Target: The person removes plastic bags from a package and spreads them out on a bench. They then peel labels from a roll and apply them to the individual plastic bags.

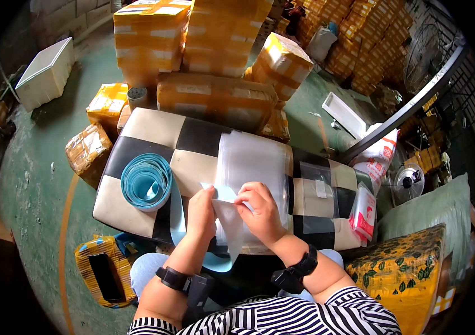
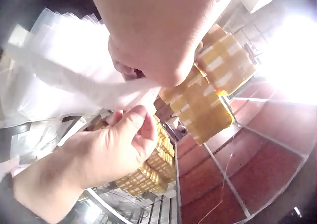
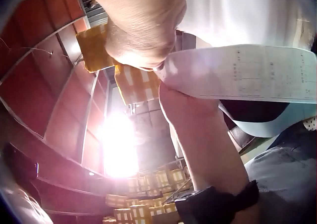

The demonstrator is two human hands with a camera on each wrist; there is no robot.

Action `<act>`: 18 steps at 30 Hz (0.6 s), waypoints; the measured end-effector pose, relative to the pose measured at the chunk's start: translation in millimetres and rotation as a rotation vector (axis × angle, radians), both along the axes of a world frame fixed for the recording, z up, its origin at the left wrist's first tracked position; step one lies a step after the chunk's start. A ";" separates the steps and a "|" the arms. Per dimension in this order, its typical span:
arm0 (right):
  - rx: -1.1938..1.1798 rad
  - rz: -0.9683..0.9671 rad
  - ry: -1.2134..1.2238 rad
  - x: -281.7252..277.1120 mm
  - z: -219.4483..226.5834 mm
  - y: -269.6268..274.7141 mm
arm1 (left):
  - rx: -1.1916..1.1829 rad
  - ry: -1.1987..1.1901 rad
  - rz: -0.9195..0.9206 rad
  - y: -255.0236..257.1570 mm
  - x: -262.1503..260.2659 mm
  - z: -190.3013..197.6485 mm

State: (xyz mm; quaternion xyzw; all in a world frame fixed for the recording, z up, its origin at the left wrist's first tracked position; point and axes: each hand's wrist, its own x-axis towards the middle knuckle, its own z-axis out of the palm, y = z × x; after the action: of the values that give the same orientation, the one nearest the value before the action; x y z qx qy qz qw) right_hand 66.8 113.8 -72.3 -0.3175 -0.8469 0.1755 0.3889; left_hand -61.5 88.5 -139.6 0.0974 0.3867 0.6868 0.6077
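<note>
Both hands meet over the near edge of a black and cream checkered bench (image 1: 151,131). My left hand (image 1: 201,215) pinches a strip of printed labels (image 3: 247,70), white on the face with light blue backing. The right hand (image 1: 262,215) pinches the same strip close beside the left fingertips. Its tail hangs below the hands and loops up to a light blue label roll (image 1: 131,184), which stands on the bench at the left. Behind the right hand lies a stack of clear plastic bags (image 1: 248,159). In the left wrist view the left hand hides part of the strip.
Taped cartons (image 1: 215,95) stand against the bench's far side. At its right end lie a flat clear bag (image 1: 318,190) and a red and white packet (image 1: 363,212). A black post (image 1: 405,111) rises at the right. A phone (image 1: 105,276) rests on a yellow bundle at the left.
</note>
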 end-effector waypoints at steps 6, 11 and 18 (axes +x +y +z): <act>-0.059 0.104 0.396 32.2 3.2 10.5 | -0.092 -0.132 0.071 4.9 0.7 -2.2; -0.038 -0.380 0.285 90.1 23.6 47.5 | 0.004 0.303 -0.121 -1.7 4.0 -1.7; -0.914 -0.349 0.484 103.2 -40.6 114.7 | 0.701 1.570 -0.606 -13.4 33.1 3.1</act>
State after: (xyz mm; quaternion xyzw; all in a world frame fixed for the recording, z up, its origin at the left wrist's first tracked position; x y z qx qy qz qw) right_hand 170.0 228.5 -112.9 -0.5406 -0.5054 0.5267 0.4183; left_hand -28.5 75.1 -136.5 0.8136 0.4162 0.3120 0.2599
